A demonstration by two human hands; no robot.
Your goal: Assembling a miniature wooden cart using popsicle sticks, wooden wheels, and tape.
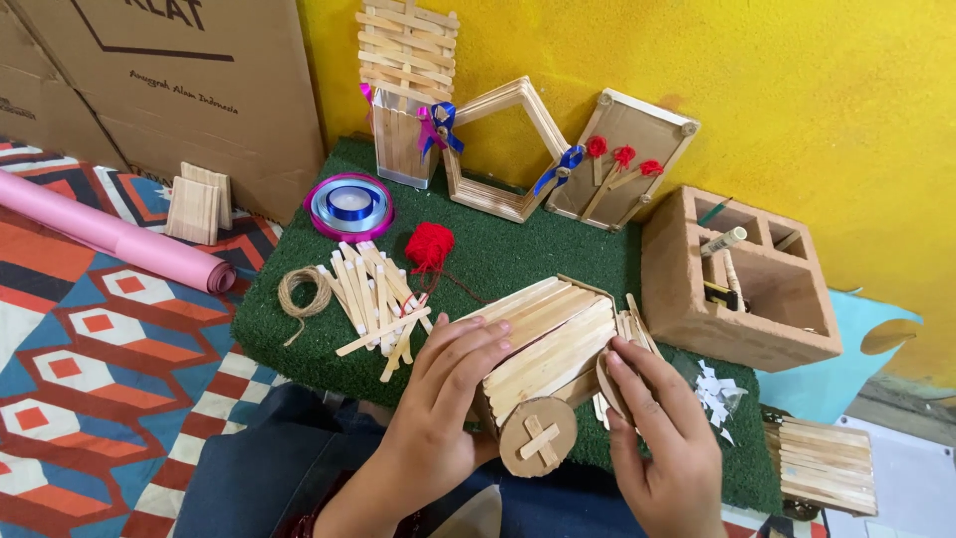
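Observation:
My left hand (438, 399) grips the near end of a small cart built from wooden craft sticks (548, 344), fingers resting on its slatted top. A round wooden wheel with a stick cross (538, 436) is fixed to the cart's near side. My right hand (662, 438) presses a second round wheel (609, 384) against the cart's right side. The cart sits at the front edge of a green turf mat (498, 249).
On the mat lie a pile of loose craft sticks (373, 294), a twine coil (304, 291), red yarn (430, 244), ribbon spools (349, 204), stick frames (503, 149) and a brick-coloured organiser (737, 279). A pink paper roll (110, 234) lies left; a stick panel (822, 463) lies right.

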